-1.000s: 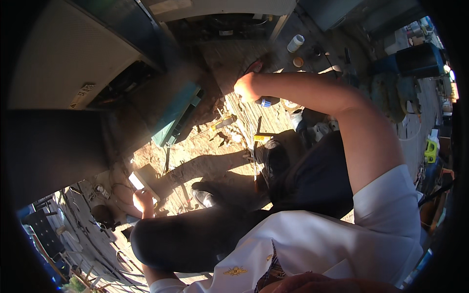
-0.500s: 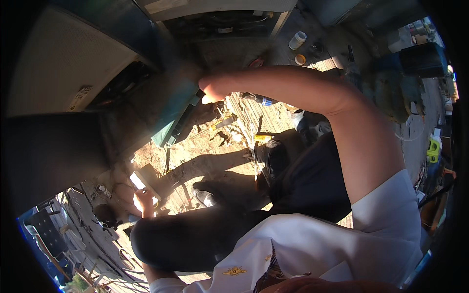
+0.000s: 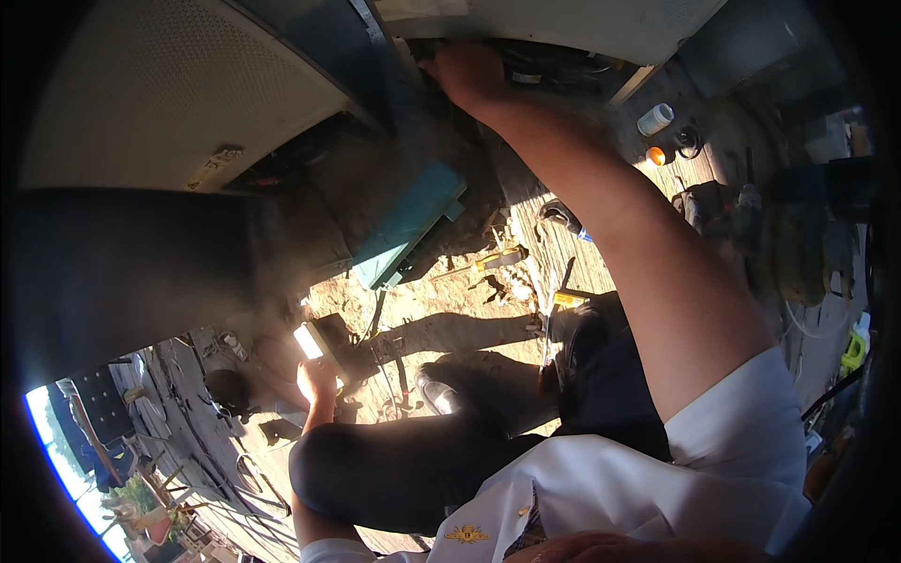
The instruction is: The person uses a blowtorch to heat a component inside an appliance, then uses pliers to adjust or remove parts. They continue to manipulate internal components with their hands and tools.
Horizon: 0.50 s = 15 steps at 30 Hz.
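Low on the left, my left hand (image 3: 319, 380) is closed around a pale rectangular block (image 3: 308, 340), which is glaring in the sun. My right arm stretches up and away, and my right hand (image 3: 466, 73) is at the dark opening under a perforated beige panel (image 3: 563, 21). Its fingers look curled at the opening's left corner; shadow hides what they grip. Between the hands, a teal, box-like part (image 3: 410, 227) lies slanted on the ground. Beside it lies a screwdriver (image 3: 502, 258) with a yellow and black handle.
A second perforated panel (image 3: 188, 84) and a dark panel (image 3: 131, 281) stand at the left. A white jar (image 3: 655, 119) and an orange lid (image 3: 655, 156) lie at the far right. A yellow item (image 3: 569, 299) is near my shoe (image 3: 435, 389).
My right hand has moved from above the teal part up to the opening under the far panel, uncovering the teal part. The view has shifted; my left hand still holds the block.
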Each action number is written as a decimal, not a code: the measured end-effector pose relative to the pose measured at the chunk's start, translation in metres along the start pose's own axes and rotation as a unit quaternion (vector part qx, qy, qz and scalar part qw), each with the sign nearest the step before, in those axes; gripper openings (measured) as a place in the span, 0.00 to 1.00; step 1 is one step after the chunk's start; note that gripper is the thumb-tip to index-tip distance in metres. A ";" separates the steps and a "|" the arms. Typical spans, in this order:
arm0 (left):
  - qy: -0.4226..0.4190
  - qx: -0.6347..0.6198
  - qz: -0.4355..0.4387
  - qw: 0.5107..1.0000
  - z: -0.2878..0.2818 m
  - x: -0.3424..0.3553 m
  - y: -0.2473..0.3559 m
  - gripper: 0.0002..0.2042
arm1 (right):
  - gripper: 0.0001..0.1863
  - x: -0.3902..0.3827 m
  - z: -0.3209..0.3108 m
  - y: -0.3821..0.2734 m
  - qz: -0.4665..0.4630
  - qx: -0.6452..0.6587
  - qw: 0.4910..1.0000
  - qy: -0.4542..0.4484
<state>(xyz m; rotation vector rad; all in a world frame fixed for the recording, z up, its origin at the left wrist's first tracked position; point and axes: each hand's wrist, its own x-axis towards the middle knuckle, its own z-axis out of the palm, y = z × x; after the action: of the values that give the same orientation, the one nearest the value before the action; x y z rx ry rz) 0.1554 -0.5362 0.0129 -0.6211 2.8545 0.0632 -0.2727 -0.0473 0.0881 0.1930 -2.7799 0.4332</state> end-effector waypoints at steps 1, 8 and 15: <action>-0.001 0.010 -0.001 1.000 0.001 0.001 0.000 0.09 | 0.24 0.002 0.003 -0.001 -0.001 -0.009 1.000 -0.001; -0.009 0.014 -0.005 1.000 0.007 0.007 -0.003 0.10 | 0.24 0.018 0.011 0.002 0.020 -0.012 1.000 -0.009; 0.002 0.004 -0.004 1.000 0.007 0.006 -0.003 0.09 | 0.27 0.018 0.013 0.003 -0.001 -0.029 1.000 0.010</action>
<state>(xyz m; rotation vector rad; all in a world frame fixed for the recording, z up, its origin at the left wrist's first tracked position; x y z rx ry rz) 0.1527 -0.5406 0.0045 -0.6314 2.8540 0.0494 -0.2938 -0.0497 0.0812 0.1782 -2.7682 0.3507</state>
